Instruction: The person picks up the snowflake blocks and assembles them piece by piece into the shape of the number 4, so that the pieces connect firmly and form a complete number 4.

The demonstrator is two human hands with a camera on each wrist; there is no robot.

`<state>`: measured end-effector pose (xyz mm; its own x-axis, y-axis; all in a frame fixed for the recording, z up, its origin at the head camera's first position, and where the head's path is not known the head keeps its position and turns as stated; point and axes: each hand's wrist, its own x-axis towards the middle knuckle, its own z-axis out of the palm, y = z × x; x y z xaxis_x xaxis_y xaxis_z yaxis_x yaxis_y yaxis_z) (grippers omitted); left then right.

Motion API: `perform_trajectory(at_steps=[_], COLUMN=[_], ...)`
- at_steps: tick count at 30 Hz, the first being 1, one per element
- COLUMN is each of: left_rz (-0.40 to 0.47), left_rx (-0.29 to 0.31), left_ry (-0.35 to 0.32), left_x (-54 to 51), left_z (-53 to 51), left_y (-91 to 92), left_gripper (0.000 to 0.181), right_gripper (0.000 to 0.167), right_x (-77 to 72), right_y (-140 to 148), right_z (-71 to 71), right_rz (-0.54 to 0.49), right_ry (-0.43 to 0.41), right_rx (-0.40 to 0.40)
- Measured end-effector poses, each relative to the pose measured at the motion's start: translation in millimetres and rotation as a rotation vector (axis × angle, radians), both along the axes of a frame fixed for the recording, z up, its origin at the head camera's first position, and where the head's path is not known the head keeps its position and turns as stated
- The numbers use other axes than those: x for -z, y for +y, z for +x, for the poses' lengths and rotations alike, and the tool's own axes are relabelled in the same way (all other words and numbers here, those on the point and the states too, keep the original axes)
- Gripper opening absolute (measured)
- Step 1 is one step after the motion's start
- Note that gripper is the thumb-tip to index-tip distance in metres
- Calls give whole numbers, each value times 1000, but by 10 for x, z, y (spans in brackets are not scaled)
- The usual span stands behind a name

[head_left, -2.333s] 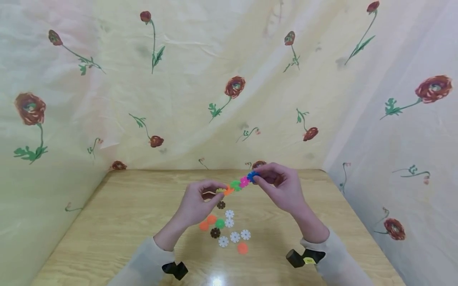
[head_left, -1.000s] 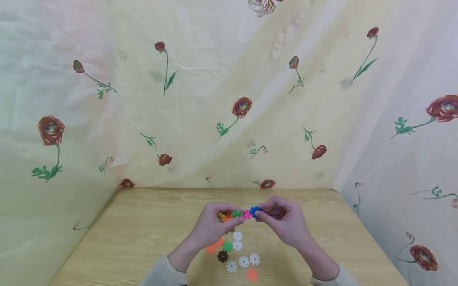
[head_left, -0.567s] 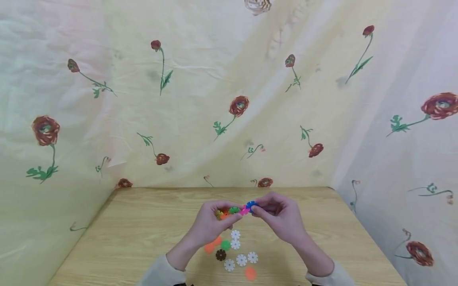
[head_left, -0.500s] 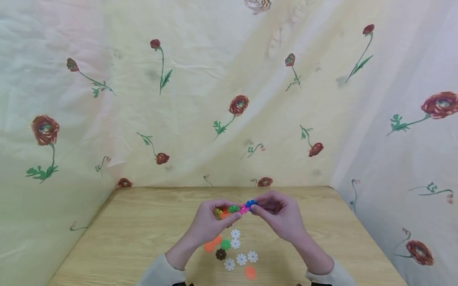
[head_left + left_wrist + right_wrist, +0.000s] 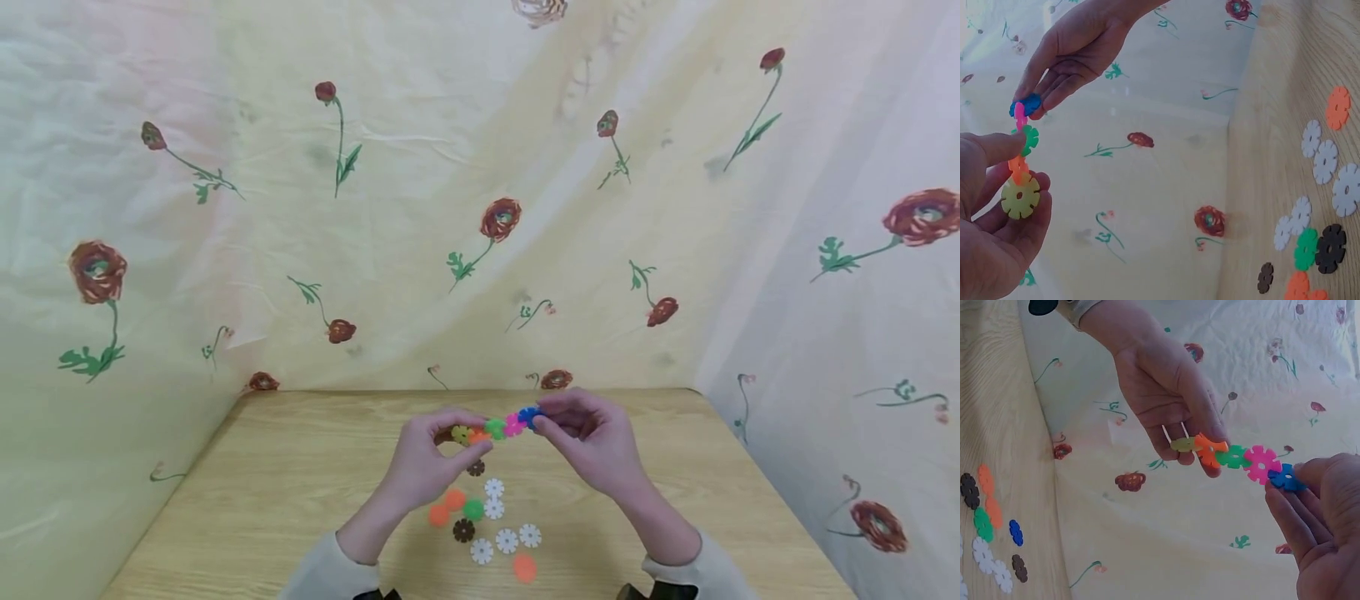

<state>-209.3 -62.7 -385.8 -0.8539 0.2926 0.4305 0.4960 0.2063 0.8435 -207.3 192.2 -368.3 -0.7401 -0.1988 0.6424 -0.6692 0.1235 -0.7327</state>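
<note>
A chain of interlocking snowflake discs is held in the air above the table. In the head view it runs from a yellow disc (image 5: 461, 434) through an orange disc (image 5: 1210, 450), a green disc (image 5: 496, 428) and a pink disc (image 5: 1262, 465) to a blue disc (image 5: 529, 417). My left hand (image 5: 426, 458) grips the chain near the orange disc, its thumb by the orange and green discs in the left wrist view. The thumb and fingers of my right hand (image 5: 596, 437) pinch the blue disc at the other end.
Loose snowflake discs lie on the wooden table (image 5: 300, 483) below: several white discs (image 5: 507, 540), orange discs (image 5: 525, 568), brown discs (image 5: 463, 531) and a green disc (image 5: 473, 509). A loose blue disc (image 5: 1016, 532) shows in the right wrist view. Flowered cloth (image 5: 420, 208) surrounds the table.
The left hand moved in to the pink disc beside the right hand, then slid back left along the chain. The right hand kept its pinch on the blue disc. The head view tilted upward.
</note>
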Motion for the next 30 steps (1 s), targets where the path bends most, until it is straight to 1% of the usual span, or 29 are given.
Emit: perform_trajectory(at_steps=[2,4,7,10,12,14,16,19,22,26,28,30], left_rz=[-5,-8,-2,10,19,27,34,38,38,27,20,20], left_rx=[-32,-67,-92,-101,-106,-116,-119,-121,-122,-124,-124,-121], left_ry=[-6,-23,-43,-57,-65,-73,-87,-99,-102,-104,-104,-99], left_x=[13,22,32,56,89,121,148,168,176,175,174,176], left_z=[-20,-42,-81,-140,-187,-220,-243,-262,-268,-268,-263,-257], left_y=[-15,-35,-65,-82,-92,-101,-107,-105,-99,-87,-85,-86], left_gripper=[19,20,21,21,20,19,19,20,21,20,21,21], right_gripper=[18,16,11,8,8,12,15,20,23,31,34,33], right_x=[36,110,266,440,537,622,698,789,857,933,980,1030], right_y=[15,39,92,131,138,134,126,112,87,36,10,-8], right_z=[-20,-46,-83,-94,-82,-63,-43,-9,28,77,98,108], right_rz=[24,95,307,528,636,719,780,857,898,919,944,962], right_ry=[-20,-57,-137,-166,-185,-209,-240,-256,-273,-320,-310,-283], right_rx=[4,13,-6,-55,-93,-124,-149,-161,-168,-183,-181,-178])
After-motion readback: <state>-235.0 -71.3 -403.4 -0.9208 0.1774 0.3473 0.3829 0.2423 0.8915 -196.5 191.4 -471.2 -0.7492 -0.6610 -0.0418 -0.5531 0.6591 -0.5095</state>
